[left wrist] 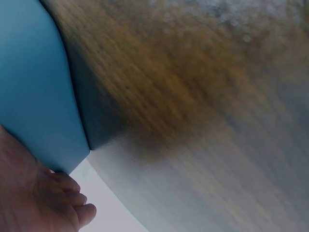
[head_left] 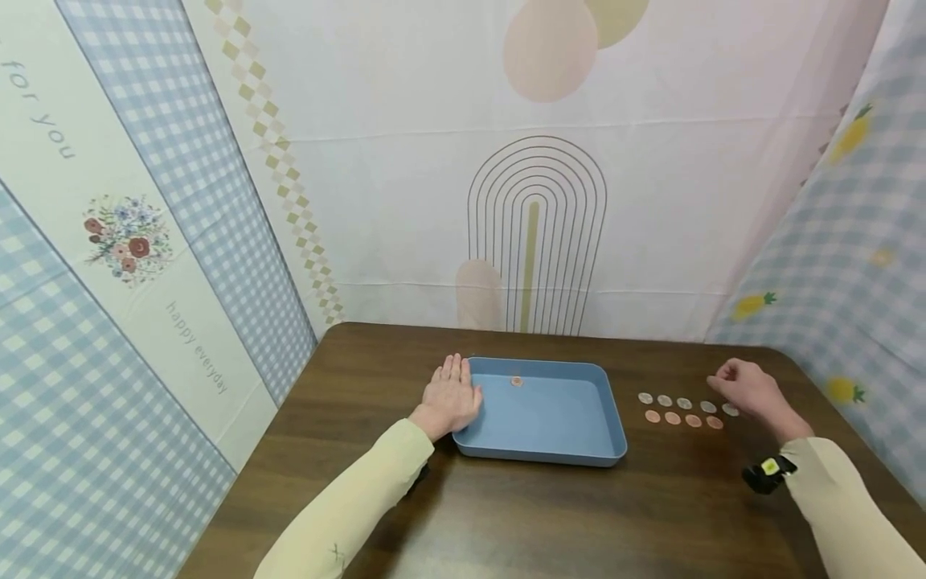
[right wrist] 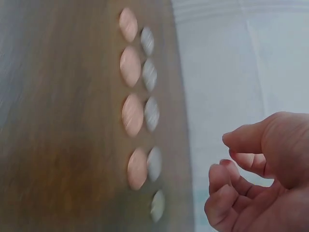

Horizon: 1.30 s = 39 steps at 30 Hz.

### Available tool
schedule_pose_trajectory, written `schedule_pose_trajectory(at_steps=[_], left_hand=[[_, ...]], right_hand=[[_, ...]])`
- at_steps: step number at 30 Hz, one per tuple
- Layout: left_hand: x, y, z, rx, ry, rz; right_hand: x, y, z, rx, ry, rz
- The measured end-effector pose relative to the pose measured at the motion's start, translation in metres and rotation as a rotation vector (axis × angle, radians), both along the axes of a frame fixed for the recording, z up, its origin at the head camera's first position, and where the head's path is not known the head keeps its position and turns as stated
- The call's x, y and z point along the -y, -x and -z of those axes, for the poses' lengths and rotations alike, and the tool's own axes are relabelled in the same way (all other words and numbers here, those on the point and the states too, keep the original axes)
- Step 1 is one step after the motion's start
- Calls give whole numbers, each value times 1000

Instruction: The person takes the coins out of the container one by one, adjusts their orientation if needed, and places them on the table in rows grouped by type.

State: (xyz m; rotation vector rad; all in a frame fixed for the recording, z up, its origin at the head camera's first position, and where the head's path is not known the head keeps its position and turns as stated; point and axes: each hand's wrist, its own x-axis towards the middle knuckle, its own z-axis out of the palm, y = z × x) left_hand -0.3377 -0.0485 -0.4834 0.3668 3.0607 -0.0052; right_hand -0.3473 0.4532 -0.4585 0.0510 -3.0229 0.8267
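A blue tray [head_left: 542,458] lies on the table, with a single copper coin [head_left: 517,381] inside near its back wall. My left hand [head_left: 450,396] rests along the tray's left rim, fingers straight; the left wrist view shows the hand [left wrist: 48,198] against the tray wall [left wrist: 38,87]. To the right of the tray are two rows: silver coins [head_left: 664,400] behind, copper coins [head_left: 673,418] in front. Above the right end of these rows hovers my right hand [head_left: 752,394]. In the right wrist view its fingers are loosely bent, thumb and forefinger apart, holding nothing visible.
The brown wooden table [head_left: 535,515] extends around the tray. Behind it hangs a pale patterned cloth [head_left: 405,201], with a blue checked cloth [head_left: 217,185] on the left and another checked cloth [head_left: 832,281] on the right.
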Motion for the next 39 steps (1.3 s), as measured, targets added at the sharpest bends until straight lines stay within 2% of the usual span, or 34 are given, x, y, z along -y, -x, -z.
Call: schedule_pose_trajectory(at_steps=[3,7,17,31,39], left_hand=[[1,0,0,0,-2,-1],[1,-1,-1,0,1,2],[1,0,-1,-7,-9,3],[4,-1,2,-7,-3,-7],[3,-1,0,-5,10,10]], right_hand=[[19,2,-10,-20,13,-31],[44,3,-21,0,51,-87],[101,10,-32,-3,91,-261],[152,19,-34,31,128,-361],[179,14,-37,32,109,-363]])
